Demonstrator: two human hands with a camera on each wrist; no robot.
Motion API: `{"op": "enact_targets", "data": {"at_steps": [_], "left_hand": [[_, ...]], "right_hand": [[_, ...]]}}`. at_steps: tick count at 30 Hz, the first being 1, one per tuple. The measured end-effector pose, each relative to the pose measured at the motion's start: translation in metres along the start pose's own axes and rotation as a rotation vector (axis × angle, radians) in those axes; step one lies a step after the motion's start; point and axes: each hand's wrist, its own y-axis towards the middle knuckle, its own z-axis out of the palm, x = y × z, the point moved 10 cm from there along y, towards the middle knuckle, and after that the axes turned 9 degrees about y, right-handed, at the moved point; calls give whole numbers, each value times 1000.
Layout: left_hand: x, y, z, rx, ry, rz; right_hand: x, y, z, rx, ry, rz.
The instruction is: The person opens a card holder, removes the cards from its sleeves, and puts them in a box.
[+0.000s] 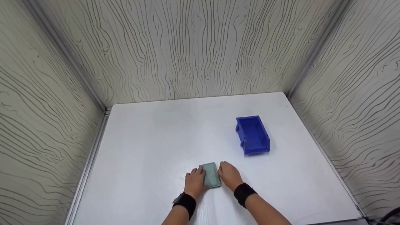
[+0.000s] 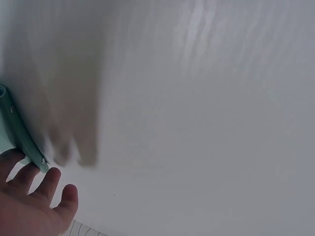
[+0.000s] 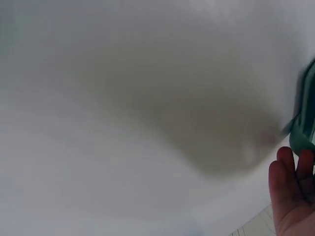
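Observation:
A pale green folded wallet (image 1: 211, 175) lies on the white table near its front. My left hand (image 1: 195, 182) holds it by the left side, fingers bent at the upper left corner and thumb near the bottom edge. In the left wrist view the fingers of the left hand (image 2: 34, 196) are spread along its rounded spine (image 2: 22, 130), where small metal studs show. At the opposite side my right hand (image 1: 229, 175) pinches the wallet's edge with curled fingers. Dark layers show inside the edge (image 3: 301, 137) in the right wrist view; the right thumb is hidden there.
A blue plastic bin (image 1: 253, 137) stands on the table (image 1: 150, 140) beyond my right hand, its low front toward me. Wood-patterned panels (image 1: 193, 50) enclose the table at the back and both sides. A black cable (image 1: 390, 215) shows at the lower right corner.

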Motion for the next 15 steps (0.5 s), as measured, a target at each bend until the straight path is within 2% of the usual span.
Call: {"op": "enact_targets", "data": {"at_steps": [4,6,8,11,13,15], "left_hand": [[5,0,4,63,-114,-18],[7,-2,5,91,-193,-33],[8,-4,7,107,-277,-48],[8,-6,8,95,-388,-63],[7,-8,7,72,-440,-68],[5,-8,6,59,-468,-71]], "right_hand": [[-12,-1,-5,9,-247,-4],[-7,-3,-1,36,-377,-66],[2,-7,5,60,-440,-148],[15,-11,10,54,-418,-225],[16,-12,9,36,-336,-204],[11,-13,5,10,-237,-131]]}}
